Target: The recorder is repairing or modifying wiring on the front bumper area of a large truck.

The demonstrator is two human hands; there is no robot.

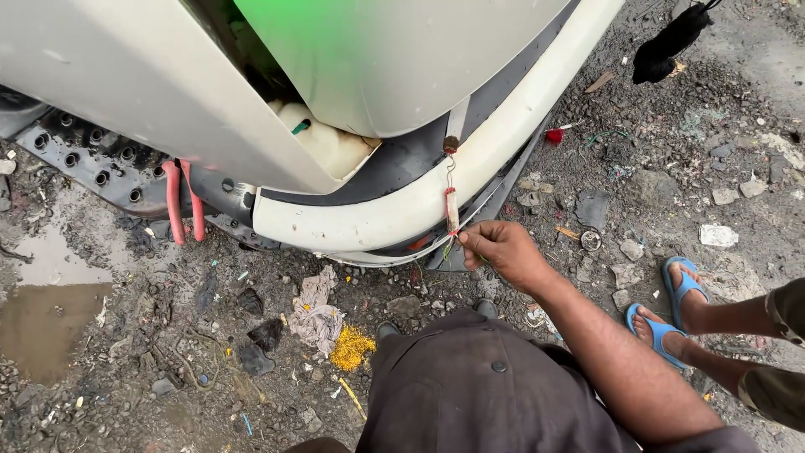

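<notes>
My right hand point(501, 249) reaches forward and pinches the lower end of a thin string charm point(452, 210) with red beads that hangs over the white curved bumper point(369, 222) of a vehicle. The string comes down from a small dark knot point(450, 145) above the bumper. My left hand is out of view. My dark shirt point(470, 386) fills the bottom centre.
Muddy, gravelly ground with a brown puddle point(46, 315) at left. A dirty rag point(314, 315) and yellow crumbs point(350, 347) lie below the bumper. Two red hoses point(183, 201) hang from a black perforated frame. Another person's feet in blue sandals point(671, 315) stand at right.
</notes>
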